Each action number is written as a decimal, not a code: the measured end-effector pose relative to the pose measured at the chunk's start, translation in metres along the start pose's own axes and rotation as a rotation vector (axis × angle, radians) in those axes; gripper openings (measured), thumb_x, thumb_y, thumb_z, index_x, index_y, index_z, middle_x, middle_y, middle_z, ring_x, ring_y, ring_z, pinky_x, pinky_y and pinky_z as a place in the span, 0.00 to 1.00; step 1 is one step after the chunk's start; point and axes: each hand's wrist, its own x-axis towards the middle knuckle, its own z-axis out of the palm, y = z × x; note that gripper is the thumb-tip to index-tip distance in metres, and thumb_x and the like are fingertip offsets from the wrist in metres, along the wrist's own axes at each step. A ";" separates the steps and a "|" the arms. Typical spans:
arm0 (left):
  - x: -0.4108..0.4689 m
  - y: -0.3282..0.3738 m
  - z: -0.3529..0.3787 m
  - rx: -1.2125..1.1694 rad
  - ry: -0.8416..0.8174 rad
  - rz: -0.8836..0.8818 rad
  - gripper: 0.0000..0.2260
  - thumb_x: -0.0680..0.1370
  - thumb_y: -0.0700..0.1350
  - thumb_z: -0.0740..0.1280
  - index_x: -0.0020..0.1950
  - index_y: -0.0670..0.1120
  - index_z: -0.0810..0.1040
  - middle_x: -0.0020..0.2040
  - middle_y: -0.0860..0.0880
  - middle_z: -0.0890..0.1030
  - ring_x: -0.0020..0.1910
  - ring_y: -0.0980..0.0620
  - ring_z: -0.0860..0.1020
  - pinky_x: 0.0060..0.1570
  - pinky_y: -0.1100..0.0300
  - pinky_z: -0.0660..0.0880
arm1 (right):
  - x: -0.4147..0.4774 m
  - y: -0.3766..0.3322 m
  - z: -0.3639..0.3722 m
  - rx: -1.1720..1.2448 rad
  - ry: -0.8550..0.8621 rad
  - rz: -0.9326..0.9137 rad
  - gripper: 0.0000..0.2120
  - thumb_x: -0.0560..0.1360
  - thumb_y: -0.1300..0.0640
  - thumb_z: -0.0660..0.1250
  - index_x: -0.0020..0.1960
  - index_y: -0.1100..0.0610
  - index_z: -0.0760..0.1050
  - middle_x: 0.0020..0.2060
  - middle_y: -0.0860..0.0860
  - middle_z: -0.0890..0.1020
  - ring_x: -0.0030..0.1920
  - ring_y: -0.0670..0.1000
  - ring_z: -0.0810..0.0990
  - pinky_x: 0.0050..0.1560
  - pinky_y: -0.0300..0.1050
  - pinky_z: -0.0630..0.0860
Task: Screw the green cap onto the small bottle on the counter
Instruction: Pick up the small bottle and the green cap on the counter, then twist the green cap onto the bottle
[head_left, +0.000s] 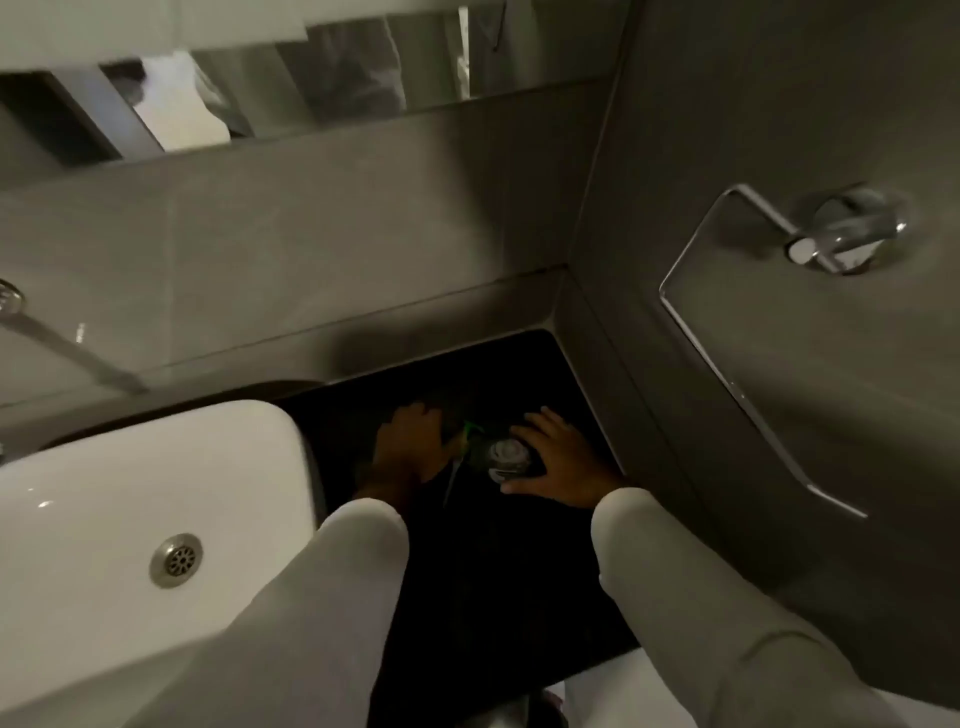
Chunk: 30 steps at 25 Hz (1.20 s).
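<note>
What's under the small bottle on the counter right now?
The small bottle stands on the black counter mat, with the right hand wrapped around its side. Its base is hidden by the fingers and the dim light. The left hand holds something green beside it.

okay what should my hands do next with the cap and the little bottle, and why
Probably bring the left hand with the green cap over the small bottle. The right hand steadies it on the dark counter, its mouth looks uncovered, and the cap sits just left.
</note>
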 end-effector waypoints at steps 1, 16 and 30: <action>0.005 0.004 0.008 0.002 -0.030 -0.031 0.28 0.75 0.64 0.65 0.67 0.48 0.74 0.65 0.42 0.75 0.64 0.38 0.73 0.58 0.45 0.74 | 0.001 0.002 0.005 0.083 -0.001 -0.008 0.44 0.64 0.30 0.70 0.73 0.48 0.63 0.78 0.51 0.59 0.79 0.55 0.48 0.75 0.63 0.54; 0.018 0.015 -0.039 -0.623 0.448 -0.114 0.13 0.74 0.53 0.73 0.55 0.49 0.84 0.50 0.47 0.87 0.53 0.48 0.84 0.52 0.58 0.76 | 0.033 0.006 -0.008 0.138 0.059 0.052 0.21 0.64 0.39 0.75 0.53 0.48 0.80 0.80 0.47 0.46 0.78 0.59 0.33 0.73 0.68 0.38; -0.007 0.058 -0.055 -0.664 0.532 0.142 0.12 0.73 0.48 0.76 0.55 0.46 0.84 0.54 0.55 0.78 0.56 0.58 0.76 0.55 0.71 0.70 | 0.039 -0.003 -0.019 0.063 -0.019 0.121 0.24 0.65 0.37 0.73 0.57 0.46 0.79 0.80 0.48 0.43 0.77 0.61 0.32 0.74 0.69 0.36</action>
